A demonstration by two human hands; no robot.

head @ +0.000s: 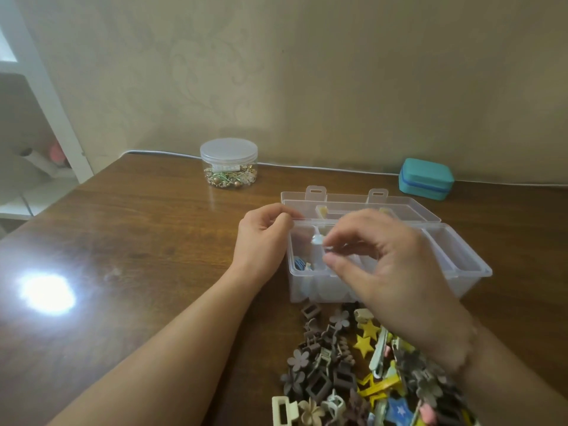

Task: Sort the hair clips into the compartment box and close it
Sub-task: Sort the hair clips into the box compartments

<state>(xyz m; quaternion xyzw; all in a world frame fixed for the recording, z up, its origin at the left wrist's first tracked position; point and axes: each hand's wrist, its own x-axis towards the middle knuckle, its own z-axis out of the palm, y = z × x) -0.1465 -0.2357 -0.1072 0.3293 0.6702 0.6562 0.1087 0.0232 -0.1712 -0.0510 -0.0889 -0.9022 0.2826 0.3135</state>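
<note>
Our hands at the open box

Our right hand (378, 262) pinches a small clip (329, 249) over the box (461, 265); our left hand (264, 238), fingers curled, holds the box's left rim. The lid (412, 207) lies back behind. A pile of clips (368, 370) sits just before the box on the worktop (138, 241), a jar (229, 162) and teal case (425, 179) well behind.
</note>
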